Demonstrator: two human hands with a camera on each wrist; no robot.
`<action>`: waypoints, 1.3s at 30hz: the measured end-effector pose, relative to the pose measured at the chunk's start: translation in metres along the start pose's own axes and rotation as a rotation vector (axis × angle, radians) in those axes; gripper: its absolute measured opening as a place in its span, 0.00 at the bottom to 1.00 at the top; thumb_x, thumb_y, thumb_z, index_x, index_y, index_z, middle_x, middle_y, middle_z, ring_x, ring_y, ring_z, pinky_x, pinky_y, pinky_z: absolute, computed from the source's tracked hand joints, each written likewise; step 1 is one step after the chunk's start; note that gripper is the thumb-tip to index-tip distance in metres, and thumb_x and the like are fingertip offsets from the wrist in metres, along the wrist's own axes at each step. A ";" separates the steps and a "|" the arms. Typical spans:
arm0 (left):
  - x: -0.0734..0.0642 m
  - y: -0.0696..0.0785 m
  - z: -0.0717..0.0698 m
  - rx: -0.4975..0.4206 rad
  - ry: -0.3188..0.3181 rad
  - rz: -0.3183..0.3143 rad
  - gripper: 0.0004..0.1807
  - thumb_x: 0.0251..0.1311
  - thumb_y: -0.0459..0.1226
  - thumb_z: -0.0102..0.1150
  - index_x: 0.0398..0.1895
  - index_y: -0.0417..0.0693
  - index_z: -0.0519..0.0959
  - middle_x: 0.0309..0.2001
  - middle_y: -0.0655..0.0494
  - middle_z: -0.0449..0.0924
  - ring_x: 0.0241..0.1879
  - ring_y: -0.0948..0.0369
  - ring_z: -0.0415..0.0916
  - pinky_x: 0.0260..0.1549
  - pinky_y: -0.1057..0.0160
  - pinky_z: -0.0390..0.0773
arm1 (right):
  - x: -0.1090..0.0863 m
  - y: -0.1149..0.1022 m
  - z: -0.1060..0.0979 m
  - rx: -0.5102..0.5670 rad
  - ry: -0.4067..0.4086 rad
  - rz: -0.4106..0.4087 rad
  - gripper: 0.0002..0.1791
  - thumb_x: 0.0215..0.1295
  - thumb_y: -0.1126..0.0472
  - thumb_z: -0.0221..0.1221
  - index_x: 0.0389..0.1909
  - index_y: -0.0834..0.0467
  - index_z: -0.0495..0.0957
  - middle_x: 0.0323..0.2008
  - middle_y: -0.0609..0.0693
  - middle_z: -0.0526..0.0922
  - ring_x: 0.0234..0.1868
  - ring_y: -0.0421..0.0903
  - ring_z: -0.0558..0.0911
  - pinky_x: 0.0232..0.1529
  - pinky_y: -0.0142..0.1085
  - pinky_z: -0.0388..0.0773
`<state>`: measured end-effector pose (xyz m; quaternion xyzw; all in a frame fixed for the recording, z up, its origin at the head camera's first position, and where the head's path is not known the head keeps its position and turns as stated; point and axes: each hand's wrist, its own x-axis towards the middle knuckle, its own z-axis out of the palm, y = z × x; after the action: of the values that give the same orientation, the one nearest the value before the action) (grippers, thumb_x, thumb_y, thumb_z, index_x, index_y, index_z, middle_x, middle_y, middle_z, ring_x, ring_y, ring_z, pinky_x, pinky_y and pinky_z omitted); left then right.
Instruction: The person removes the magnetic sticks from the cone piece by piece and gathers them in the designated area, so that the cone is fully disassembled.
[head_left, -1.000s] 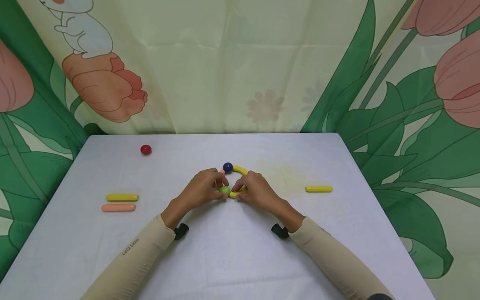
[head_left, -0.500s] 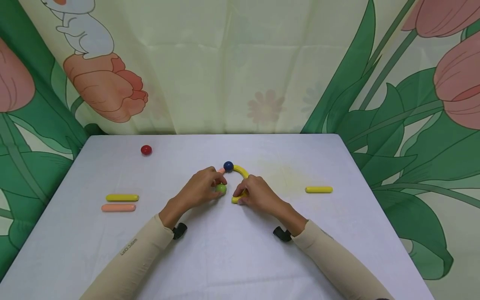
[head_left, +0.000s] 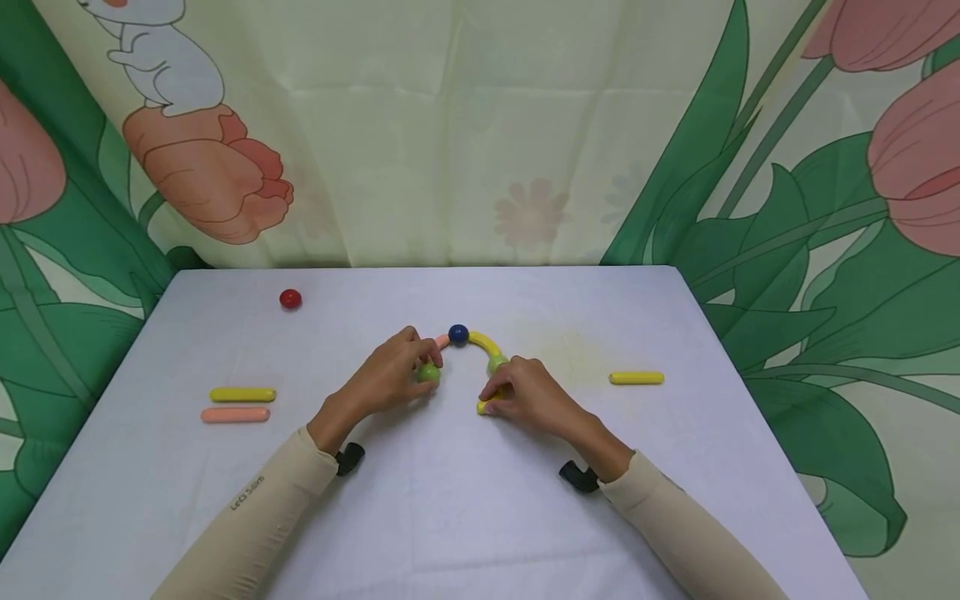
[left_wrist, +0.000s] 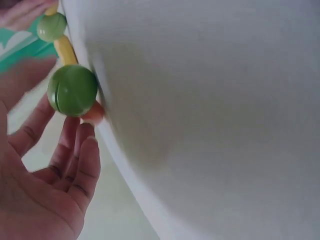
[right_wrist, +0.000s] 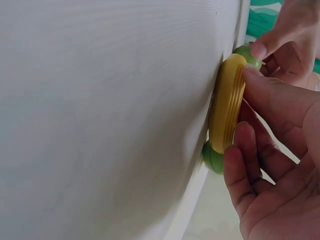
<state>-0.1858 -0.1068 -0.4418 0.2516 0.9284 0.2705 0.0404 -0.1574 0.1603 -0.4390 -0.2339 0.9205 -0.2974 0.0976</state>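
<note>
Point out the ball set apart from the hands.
The red ball, alone at back left; the blue ball and both green balls sit close to the left hand and right hand.

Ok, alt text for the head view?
A person's left hand holds a green ball and the right hand a yellow piece, parts of a curved chain on a white table. Loose sticks and a red ball lie apart.

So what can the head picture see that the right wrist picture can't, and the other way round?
Only the head view shows the red ball, the blue ball and the loose pink stick.

Only the right wrist view shows grooves along the yellow piece in the right hand.

Both show that yellow piece, two green balls, the left hand and the right hand.
</note>
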 end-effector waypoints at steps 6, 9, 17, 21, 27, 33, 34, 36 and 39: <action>0.001 -0.003 -0.001 -0.016 0.036 -0.029 0.11 0.59 0.33 0.76 0.44 0.51 0.86 0.43 0.52 0.78 0.41 0.58 0.75 0.42 0.60 0.77 | -0.008 0.005 -0.003 0.023 0.004 0.018 0.05 0.59 0.59 0.78 0.35 0.48 0.93 0.32 0.36 0.87 0.38 0.40 0.75 0.40 0.33 0.75; 0.002 -0.007 -0.004 -0.029 0.041 -0.071 0.11 0.61 0.33 0.75 0.46 0.50 0.87 0.43 0.53 0.78 0.42 0.57 0.76 0.44 0.59 0.78 | -0.011 0.006 -0.003 0.032 0.003 0.008 0.05 0.59 0.60 0.78 0.35 0.48 0.92 0.32 0.36 0.87 0.39 0.39 0.76 0.40 0.32 0.75; 0.015 -0.019 -0.013 -0.024 0.097 -0.091 0.11 0.60 0.31 0.75 0.45 0.48 0.87 0.45 0.47 0.80 0.45 0.50 0.80 0.46 0.53 0.79 | -0.015 0.003 -0.001 0.059 -0.002 -0.003 0.05 0.59 0.61 0.78 0.35 0.48 0.92 0.33 0.37 0.87 0.40 0.40 0.77 0.42 0.31 0.76; 0.025 -0.024 -0.015 -0.028 0.105 -0.113 0.11 0.60 0.30 0.74 0.46 0.47 0.87 0.46 0.45 0.81 0.47 0.49 0.80 0.48 0.52 0.80 | -0.016 0.001 0.001 0.066 -0.006 0.004 0.05 0.59 0.61 0.78 0.35 0.49 0.92 0.33 0.37 0.87 0.41 0.39 0.77 0.42 0.31 0.77; 0.041 -0.030 -0.017 -0.018 0.128 -0.115 0.12 0.60 0.28 0.72 0.46 0.45 0.87 0.47 0.44 0.81 0.48 0.48 0.79 0.49 0.50 0.79 | -0.017 -0.002 0.002 0.057 -0.006 -0.009 0.05 0.59 0.61 0.78 0.35 0.49 0.93 0.33 0.37 0.88 0.42 0.38 0.77 0.43 0.31 0.77; 0.059 -0.036 -0.015 -0.001 0.155 -0.121 0.11 0.61 0.27 0.70 0.45 0.45 0.88 0.46 0.45 0.82 0.48 0.49 0.78 0.51 0.50 0.79 | -0.017 -0.004 0.003 0.064 -0.018 0.000 0.05 0.60 0.62 0.77 0.35 0.49 0.92 0.33 0.38 0.88 0.41 0.39 0.77 0.42 0.30 0.76; 0.062 -0.036 -0.014 -0.001 0.161 -0.119 0.11 0.61 0.27 0.69 0.45 0.45 0.88 0.45 0.45 0.82 0.48 0.49 0.78 0.51 0.50 0.78 | -0.017 -0.004 0.003 0.065 -0.020 -0.002 0.05 0.60 0.62 0.77 0.35 0.49 0.92 0.33 0.37 0.88 0.41 0.39 0.76 0.42 0.31 0.76; 0.067 -0.036 -0.014 -0.006 0.166 -0.118 0.11 0.61 0.26 0.68 0.45 0.45 0.88 0.46 0.45 0.82 0.48 0.48 0.78 0.52 0.49 0.78 | -0.018 -0.004 0.004 0.063 -0.019 -0.007 0.06 0.60 0.62 0.77 0.35 0.49 0.92 0.33 0.37 0.88 0.41 0.39 0.76 0.42 0.31 0.76; 0.073 -0.036 -0.014 -0.021 0.170 -0.114 0.11 0.62 0.26 0.68 0.46 0.44 0.88 0.46 0.44 0.82 0.49 0.48 0.79 0.52 0.49 0.79 | -0.018 -0.005 0.004 0.061 -0.023 -0.023 0.06 0.60 0.63 0.77 0.35 0.49 0.92 0.33 0.37 0.88 0.42 0.39 0.77 0.44 0.32 0.76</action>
<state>-0.2686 -0.1039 -0.4446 0.1738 0.9384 0.2981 -0.0205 -0.1384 0.1635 -0.4387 -0.2446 0.9071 -0.3239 0.1117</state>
